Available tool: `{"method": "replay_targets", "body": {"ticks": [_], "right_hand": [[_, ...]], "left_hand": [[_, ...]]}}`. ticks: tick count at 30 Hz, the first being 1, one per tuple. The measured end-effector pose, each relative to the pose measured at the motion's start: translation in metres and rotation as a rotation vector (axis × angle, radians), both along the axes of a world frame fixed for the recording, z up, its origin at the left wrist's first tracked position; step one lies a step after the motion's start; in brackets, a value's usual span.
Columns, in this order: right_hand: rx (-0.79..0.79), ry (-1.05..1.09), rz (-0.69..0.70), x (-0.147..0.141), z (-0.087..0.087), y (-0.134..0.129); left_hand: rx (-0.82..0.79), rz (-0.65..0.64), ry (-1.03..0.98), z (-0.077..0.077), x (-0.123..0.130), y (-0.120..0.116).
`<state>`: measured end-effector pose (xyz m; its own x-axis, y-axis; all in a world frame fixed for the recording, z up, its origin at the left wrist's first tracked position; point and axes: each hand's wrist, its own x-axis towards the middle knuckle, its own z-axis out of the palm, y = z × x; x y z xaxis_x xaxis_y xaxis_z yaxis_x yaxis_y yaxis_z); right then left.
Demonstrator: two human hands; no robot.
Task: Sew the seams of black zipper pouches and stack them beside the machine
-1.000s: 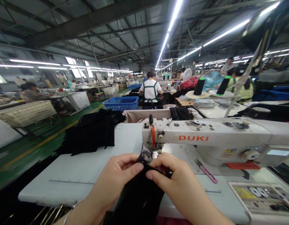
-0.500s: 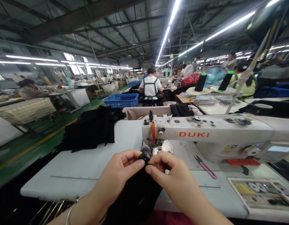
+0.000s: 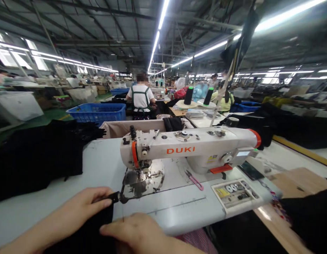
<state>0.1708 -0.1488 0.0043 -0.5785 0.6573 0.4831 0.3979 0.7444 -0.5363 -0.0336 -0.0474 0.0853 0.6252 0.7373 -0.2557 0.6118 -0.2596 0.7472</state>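
A piece of black fabric [image 3: 91,231] hangs over the near edge of the sewing table, left of centre. My left hand [image 3: 96,201] pinches its narrow top end between thumb and fingers, just in front of the needle area. Lower on the same fabric, my right hand [image 3: 138,229] grips its right side with the thumb on top; some of its fingers are hidden. The white sewing machine [image 3: 166,148] stands behind both hands, and its presser foot area holds no fabric. Pink-handled thread snips [image 3: 195,180] lie on the table right of the needle.
A pile of black fabric pieces [image 3: 47,151] covers the table's left end. An inset tray [image 3: 224,211] with bobbins is at the right. Beyond the machine are a blue basket [image 3: 97,112], thread cones [image 3: 188,96] and a seated co-worker [image 3: 141,97].
The view has swung right. Both hands were together at the fabric's top end by the needle; now they are nearer me, and the right hand has shifted down the fabric, apart from the left.
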Motion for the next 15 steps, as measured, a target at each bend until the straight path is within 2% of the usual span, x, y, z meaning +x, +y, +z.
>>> {"method": "replay_targets", "body": {"ticks": [1, 3, 6, 10, 15], "right_hand": [[0.050, -0.081, -0.066, 0.002, -0.009, 0.003], [0.146, -0.228, -0.176, 0.006, -0.015, 0.009], [0.235, -0.352, -0.214, 0.013, -0.006, 0.020], [0.142, -0.335, -0.229, 0.018, 0.005, 0.038], [-0.052, -0.172, -0.352, 0.024, -0.006, 0.049]], "left_hand": [[-0.007, -0.014, -0.002, -0.012, 0.004, 0.005], [0.020, 0.006, -0.008, -0.033, 0.011, 0.017], [0.012, 0.041, -0.004, -0.051, 0.018, 0.037], [0.022, 0.083, -0.013, -0.055, 0.026, 0.061], [-0.007, 0.118, -0.070, -0.047, 0.031, 0.069]]}}
